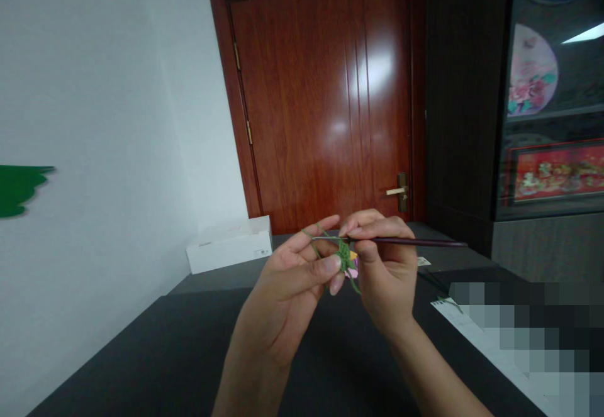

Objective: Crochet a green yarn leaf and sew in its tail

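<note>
My left hand (292,282) pinches a small green crocheted piece (346,256) between thumb and fingers, with green yarn (315,245) strung over its raised fingers. My right hand (382,266) grips a slim crochet hook (406,241) with a dark handle, and its tip reaches the green piece. A bit of pink and yellow material (353,267) shows just behind the piece, partly hidden by my right hand. Both hands are held up above the dark table.
A dark table (165,348) runs ahead towards a white box (229,245) at its far left. A white strip (476,341) lies at the right, beside a pixelated patch. A reddish wooden door (321,102) stands beyond, with a dark cabinet (465,90) to the right.
</note>
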Demonstrator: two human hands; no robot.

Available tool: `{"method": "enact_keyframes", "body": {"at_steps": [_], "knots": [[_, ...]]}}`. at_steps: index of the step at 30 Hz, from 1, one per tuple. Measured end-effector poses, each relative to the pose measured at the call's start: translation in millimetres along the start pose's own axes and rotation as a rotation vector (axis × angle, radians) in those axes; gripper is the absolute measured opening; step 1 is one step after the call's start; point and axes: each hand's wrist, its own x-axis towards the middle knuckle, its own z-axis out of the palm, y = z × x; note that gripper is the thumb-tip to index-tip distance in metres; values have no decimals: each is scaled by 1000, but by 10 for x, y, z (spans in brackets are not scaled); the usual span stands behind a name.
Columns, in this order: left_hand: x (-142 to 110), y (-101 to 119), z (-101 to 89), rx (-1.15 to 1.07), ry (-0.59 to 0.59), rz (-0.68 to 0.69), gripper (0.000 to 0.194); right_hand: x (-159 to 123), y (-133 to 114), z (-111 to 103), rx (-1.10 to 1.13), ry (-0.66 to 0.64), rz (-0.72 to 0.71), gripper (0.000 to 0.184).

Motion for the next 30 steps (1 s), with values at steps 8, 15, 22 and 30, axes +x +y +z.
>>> {"method": "enact_keyframes", "body": {"at_steps": [8,15,22,30], "knots": [[10,38,-38,80,-45,-14,49,88,-6,-76,270,28,275,16],[31,40,-109,120,-33,-17,46,138,-61,-85,371,-10,480,23],[-5,28,10,264,143,193,52,102,-46,-63,-6,-140,146,14],[9,10,9,90,-15,-25,49,30,33,-108,-307,-58,-461,8]]}}
